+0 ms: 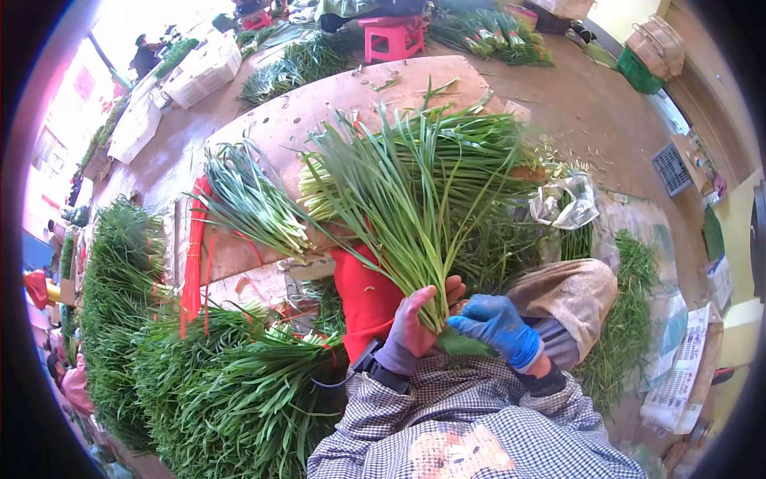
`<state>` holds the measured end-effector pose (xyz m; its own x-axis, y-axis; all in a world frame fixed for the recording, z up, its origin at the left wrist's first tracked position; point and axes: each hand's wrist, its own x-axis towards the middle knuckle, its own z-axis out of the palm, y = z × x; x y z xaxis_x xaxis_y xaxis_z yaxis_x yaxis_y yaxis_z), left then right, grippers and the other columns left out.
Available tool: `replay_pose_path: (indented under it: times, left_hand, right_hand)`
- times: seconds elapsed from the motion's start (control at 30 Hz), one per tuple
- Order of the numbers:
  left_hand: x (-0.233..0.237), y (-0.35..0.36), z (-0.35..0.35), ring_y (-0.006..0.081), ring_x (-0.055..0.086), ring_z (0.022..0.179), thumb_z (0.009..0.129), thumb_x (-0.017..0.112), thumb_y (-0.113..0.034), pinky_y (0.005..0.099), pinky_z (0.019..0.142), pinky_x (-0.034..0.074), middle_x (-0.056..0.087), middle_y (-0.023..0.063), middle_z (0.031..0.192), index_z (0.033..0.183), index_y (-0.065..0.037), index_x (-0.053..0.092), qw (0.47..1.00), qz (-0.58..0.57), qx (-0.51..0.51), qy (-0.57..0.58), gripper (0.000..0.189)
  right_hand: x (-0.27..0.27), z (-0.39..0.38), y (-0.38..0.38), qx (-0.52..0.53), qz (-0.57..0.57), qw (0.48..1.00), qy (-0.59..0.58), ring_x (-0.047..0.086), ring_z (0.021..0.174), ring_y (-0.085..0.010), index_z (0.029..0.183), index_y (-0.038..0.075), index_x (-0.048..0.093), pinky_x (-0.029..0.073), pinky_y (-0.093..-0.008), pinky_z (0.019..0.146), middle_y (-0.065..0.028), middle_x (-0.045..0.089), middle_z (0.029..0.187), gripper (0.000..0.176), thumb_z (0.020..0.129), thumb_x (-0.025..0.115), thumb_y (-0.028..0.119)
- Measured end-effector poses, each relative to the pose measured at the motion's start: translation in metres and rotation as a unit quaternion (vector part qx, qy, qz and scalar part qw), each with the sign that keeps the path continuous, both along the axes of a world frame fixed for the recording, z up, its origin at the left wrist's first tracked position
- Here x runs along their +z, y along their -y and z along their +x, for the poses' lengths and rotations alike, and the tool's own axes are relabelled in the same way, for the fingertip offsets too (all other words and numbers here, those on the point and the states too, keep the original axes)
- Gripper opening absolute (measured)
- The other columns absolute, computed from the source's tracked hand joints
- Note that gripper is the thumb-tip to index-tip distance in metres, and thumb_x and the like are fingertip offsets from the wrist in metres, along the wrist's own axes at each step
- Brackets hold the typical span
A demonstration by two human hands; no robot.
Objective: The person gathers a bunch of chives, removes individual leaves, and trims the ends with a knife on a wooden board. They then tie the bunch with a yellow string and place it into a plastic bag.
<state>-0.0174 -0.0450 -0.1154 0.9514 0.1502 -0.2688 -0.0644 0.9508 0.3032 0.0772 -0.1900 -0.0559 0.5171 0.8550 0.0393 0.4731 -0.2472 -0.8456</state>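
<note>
My left hand (415, 323), in a pinkish-purple glove with bare fingertips, is wrapped round the lower end of a bunch of garlic chives (411, 215). The long green leaves fan upward and away from me. Close to the stem ends, my right hand (499, 329) in a blue glove has its fingers curled. A green leafy piece (463, 344) shows just under those fingers; whether they grip it is hidden. Behind the bunch, a large pile of chives (479, 152) lies on a board (271, 120). To its left rests a smaller bundle (259, 199).
Red ties (194, 255) hang over the board's left edge. Heaped chives (239, 391) fill the left side, with loose greens (626, 327) at the right. A clear plastic bag (565, 201) lies beside the pile. A pink stool (393, 38) and white crates (206, 72) stand farther back.
</note>
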Motion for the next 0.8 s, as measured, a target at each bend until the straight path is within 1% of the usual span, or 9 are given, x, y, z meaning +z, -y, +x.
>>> replay_pose_path:
  times: [0.07,0.13,0.17,0.27,0.43,0.53,0.6,0.73,0.8]
  left_hand:
    - [0.0,-0.001,0.001,0.0311,0.047,0.128,0.095,0.051,-0.027,0.0439,0.107,0.04,0.05,0.0181,0.138,0.138,0.003,0.042,1.0,0.009,-0.01,0.023,0.053]
    - [0.001,-0.002,0.001,0.0312,0.046,0.13,0.095,0.05,-0.027,0.0429,0.107,0.039,0.049,0.0183,0.139,0.139,0.004,0.041,1.0,0.01,-0.007,0.028,0.054]
    - [0.003,-0.002,0.001,0.0313,0.044,0.131,0.095,0.049,-0.028,0.0419,0.108,0.038,0.047,0.0186,0.141,0.14,0.004,0.039,0.999,0.011,-0.004,0.033,0.055]
    - [0.012,-0.001,0.0,0.0319,0.044,0.132,0.094,0.049,-0.026,0.0428,0.11,0.037,0.046,0.0207,0.141,0.141,0.006,0.035,1.0,-0.008,0.006,0.026,0.059]
    - [0.0,-0.001,0.002,0.031,0.046,0.13,0.095,0.048,-0.027,0.0415,0.108,0.039,0.045,0.0202,0.142,0.142,0.006,0.034,1.0,-0.009,-0.009,0.027,0.059]
    - [-0.009,0.0,0.0,0.0291,0.05,0.126,0.095,0.047,-0.027,0.0409,0.105,0.042,0.046,0.0197,0.142,0.142,0.006,0.034,1.0,0.006,-0.016,0.016,0.059]
    - [-0.011,0.0,-0.001,0.028,0.052,0.123,0.095,0.047,-0.027,0.0405,0.103,0.044,0.046,0.0193,0.142,0.142,0.005,0.034,1.0,0.015,-0.017,0.01,0.059]
    - [-0.019,0.0,-0.003,0.0249,0.059,0.113,0.095,0.048,-0.027,0.0391,0.095,0.049,0.049,0.0173,0.14,0.141,0.004,0.037,0.999,0.027,-0.033,0.008,0.057]
    - [-0.022,0.001,-0.001,0.0243,0.06,0.11,0.095,0.048,-0.027,0.0385,0.092,0.051,0.05,0.0165,0.139,0.141,0.004,0.037,0.998,0.038,-0.042,0.011,0.056]
  right_hand:
    - [-0.003,-0.006,-0.013,-0.008,0.065,0.998,-0.024,0.058,0.064,-0.0316,0.072,0.005,0.062,0.046,-0.0388,0.057,-0.012,0.058,0.068,0.025,0.081,0.073,0.027]
    - [-0.009,-0.008,-0.021,-0.009,0.07,0.996,0.061,0.059,0.065,-0.032,0.072,0.005,0.061,0.046,-0.0399,0.057,-0.0117,0.058,0.069,0.023,0.081,0.072,0.024]
    - [-0.015,-0.005,-0.019,-0.018,0.036,0.997,0.064,0.061,0.068,-0.03,0.077,0.004,0.065,0.047,-0.0372,0.06,-0.0115,0.061,0.073,0.013,0.08,0.073,0.014]
    - [-0.019,0.002,-0.014,-0.027,-0.027,0.992,0.118,0.061,0.068,-0.0306,0.077,0.004,0.065,0.047,-0.0376,0.06,-0.0121,0.06,0.071,0.014,0.083,0.07,0.016]
    - [-0.02,0.002,-0.02,-0.029,0.018,0.996,0.078,0.059,0.063,-0.032,0.076,0.004,0.064,0.047,-0.0386,0.058,-0.0124,0.058,0.066,0.017,0.084,0.069,0.019]
    - [-0.02,0.005,-0.027,-0.023,-0.069,0.99,0.124,0.058,0.061,-0.032,0.076,0.003,0.065,0.046,-0.039,0.057,-0.0127,0.06,0.066,0.018,0.084,0.069,0.019]
    - [-0.036,0.01,-0.028,-0.047,-0.028,0.997,-0.055,0.057,0.059,-0.033,0.075,0.002,0.064,0.046,-0.039,0.056,-0.0148,0.06,0.065,0.024,0.084,0.07,0.023]
    - [-0.039,0.011,-0.028,-0.068,0.006,0.996,-0.064,0.057,0.056,-0.0316,0.074,0.002,0.064,0.046,-0.0383,0.055,-0.0152,0.058,0.062,0.023,0.083,0.07,0.022]
    - [-0.034,0.016,-0.025,-0.046,-0.075,0.993,0.073,0.061,0.063,-0.0343,0.07,0.005,0.062,0.048,-0.0399,0.057,-0.0167,0.06,0.066,0.022,0.079,0.069,0.023]
